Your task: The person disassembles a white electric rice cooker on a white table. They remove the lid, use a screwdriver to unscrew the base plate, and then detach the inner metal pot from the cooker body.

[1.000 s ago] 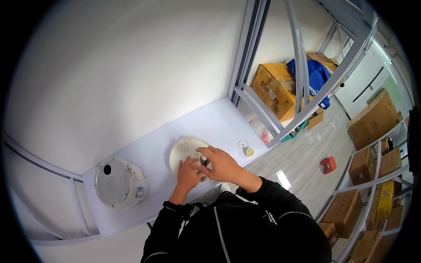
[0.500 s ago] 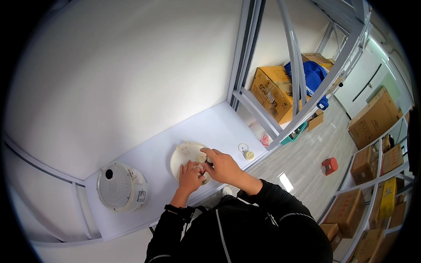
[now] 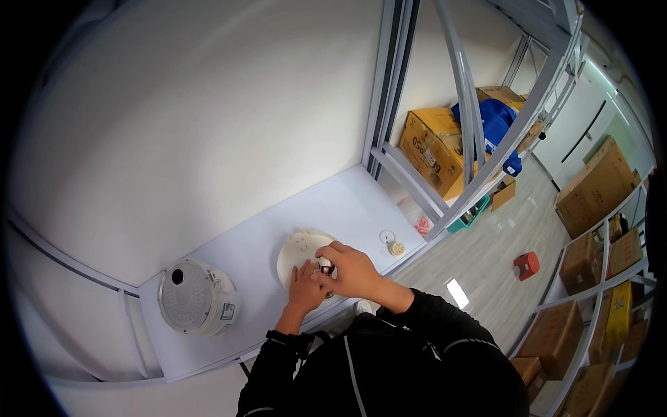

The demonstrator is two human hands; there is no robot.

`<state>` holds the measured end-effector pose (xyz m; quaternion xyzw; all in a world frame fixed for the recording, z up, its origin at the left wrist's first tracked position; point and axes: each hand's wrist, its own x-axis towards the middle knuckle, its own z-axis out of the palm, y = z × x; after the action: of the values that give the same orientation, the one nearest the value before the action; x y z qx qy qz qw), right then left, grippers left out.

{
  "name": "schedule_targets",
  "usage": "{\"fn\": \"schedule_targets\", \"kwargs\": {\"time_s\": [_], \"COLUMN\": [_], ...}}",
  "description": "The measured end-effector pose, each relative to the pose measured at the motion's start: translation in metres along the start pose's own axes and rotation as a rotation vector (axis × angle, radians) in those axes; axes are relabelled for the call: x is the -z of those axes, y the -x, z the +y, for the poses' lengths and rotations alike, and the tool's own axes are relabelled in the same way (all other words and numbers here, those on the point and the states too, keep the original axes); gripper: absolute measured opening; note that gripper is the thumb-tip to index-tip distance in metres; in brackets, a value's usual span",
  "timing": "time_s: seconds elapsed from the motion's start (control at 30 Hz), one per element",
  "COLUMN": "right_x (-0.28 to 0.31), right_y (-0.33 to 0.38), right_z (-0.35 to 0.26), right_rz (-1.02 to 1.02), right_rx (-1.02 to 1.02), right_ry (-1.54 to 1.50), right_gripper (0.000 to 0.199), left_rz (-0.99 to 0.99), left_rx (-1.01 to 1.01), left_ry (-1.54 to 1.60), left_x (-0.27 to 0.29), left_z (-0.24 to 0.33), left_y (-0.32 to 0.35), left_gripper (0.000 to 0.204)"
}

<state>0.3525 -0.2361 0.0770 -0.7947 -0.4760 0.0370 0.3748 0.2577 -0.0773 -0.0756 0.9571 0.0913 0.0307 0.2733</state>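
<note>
My right hand [image 3: 353, 272] is closed around a small part with a whitish top and a dark, reddish lower end [image 3: 325, 263]; its exact kind is too small to tell. Under both hands lies a round cream-coloured disc [image 3: 297, 249], shallow like a lid, on the white tabletop [image 3: 257, 240]. My left hand [image 3: 304, 290] rests on the near part of this disc, fingers stretched toward the small part. Whether its fingertips touch that part is hidden. To the right of the disc lie a thin pale ring [image 3: 387, 237] and a small round cream cap [image 3: 397, 249].
At the table's left stands a white round appliance housing [image 3: 196, 297] with a dark hole on top. A grey metal frame post [image 3: 381, 90] rises at the far right corner. Beyond are cardboard boxes [image 3: 434, 149], a red object [image 3: 526, 265] on the floor and loaded shelves.
My right hand has tilted and drawn closer over the small part, toward my left hand. My left fingers have straightened on the disc. The whole view has shifted slightly.
</note>
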Motion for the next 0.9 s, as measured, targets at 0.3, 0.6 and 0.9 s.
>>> {"fn": "schedule_targets", "kwargs": {"time_s": [0.3,0.6,0.9], "right_x": [-0.003,-0.001,0.002], "right_y": [0.009,0.009,0.004], "right_z": [0.008,0.013,0.018], "right_rz": [0.059,0.081,0.068], "right_rx": [0.011,0.155,0.136], "right_ry": [-0.137,-0.161,-0.210], "right_gripper": [0.049,0.053,0.055], "left_rz": [-0.044,0.060,0.113], "left_rx": [0.054,-0.079,-0.123], "left_ry": [-0.018,-0.081,-0.022], "left_x": [0.010,0.011,0.011], "left_z": [0.012,0.011,0.005], "left_y": [0.002,0.001,-0.005], "left_gripper": [0.033,0.023,0.019]}}
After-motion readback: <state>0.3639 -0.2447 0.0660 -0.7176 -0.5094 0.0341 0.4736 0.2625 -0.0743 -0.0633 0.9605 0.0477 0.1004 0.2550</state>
